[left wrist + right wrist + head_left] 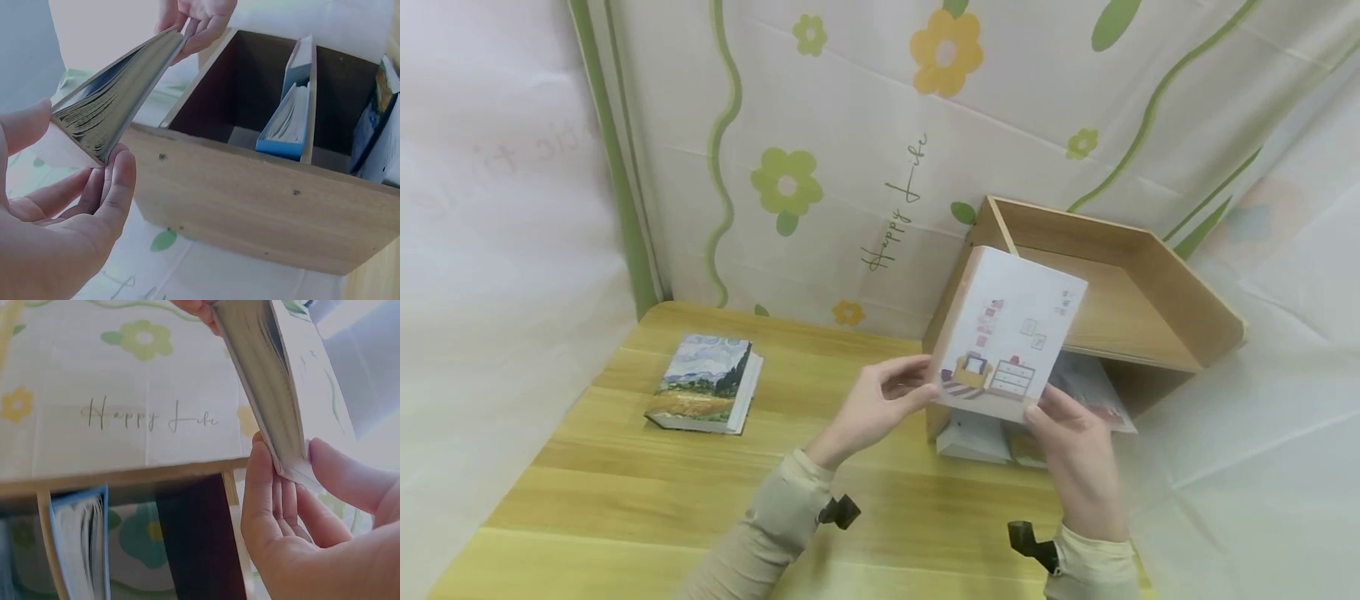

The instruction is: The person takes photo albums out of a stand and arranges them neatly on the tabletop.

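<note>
Both hands busy: L hand (877,406) pinches the pale book (1011,329) at its lower L corner, R hand (1078,450) pinches the lower R, thumbs on the cover. Book's up in the air by the wooden shelf (1123,308), so prob. a two-handed holding step. Next move likely calls for firm, even pinches w/ steady wrists. Cover faces the person, artwork upright; long axis runs bottom-to-top, top end pointing away, leaning R.

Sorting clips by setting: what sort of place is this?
Likely a desk corner, perhaps at home or staged, given the wooden table, small shelf of books and flowered cloth behind.
</note>
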Motion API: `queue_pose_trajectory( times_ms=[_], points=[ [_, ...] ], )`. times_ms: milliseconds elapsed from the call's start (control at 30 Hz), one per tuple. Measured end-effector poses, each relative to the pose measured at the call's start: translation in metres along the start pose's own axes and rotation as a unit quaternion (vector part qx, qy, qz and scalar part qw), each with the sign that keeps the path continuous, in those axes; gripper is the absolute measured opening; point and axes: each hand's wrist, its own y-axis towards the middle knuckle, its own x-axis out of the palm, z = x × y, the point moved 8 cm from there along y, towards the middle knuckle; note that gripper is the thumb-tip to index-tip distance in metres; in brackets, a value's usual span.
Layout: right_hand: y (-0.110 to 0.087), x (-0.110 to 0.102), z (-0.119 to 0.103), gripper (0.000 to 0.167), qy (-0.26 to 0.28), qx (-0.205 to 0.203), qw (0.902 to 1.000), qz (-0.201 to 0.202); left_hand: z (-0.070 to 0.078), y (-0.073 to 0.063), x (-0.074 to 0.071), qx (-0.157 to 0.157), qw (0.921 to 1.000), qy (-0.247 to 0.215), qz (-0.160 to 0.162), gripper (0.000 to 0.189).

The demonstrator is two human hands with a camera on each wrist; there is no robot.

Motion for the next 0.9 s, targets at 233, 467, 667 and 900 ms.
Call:
queue_pose_trajectory(
  times_ms=[233, 467, 667, 900],
  points=[
    [-0.001, 0.017, 0.012, 0.043, 0.026, 0.006, 0.9996, 0.007, 0.000, -0.012, -0.013, 0.024, 0.9988, -0.032, 0.030, 0.046],
    [0.000, 0.033, 0.019, 0.046, 0.050, 0.010, 0.9987, 0.006, -0.002, -0.019, -0.025, 0.020, 0.9962, -0.065, 0.053, 0.043],
    [0.000, 0.042, 0.026, 0.046, 0.057, 0.004, 0.9984, -0.005, -0.010, -0.028, -0.033, 0.022, 0.9952, -0.058, 0.076, 0.040],
    [0.001, 0.055, 0.041, 0.048, 0.049, 0.031, 0.9983, 0.001, -0.019, -0.045, -0.047, 0.015, 0.9923, -0.040, 0.116, 0.042]
  ],
)
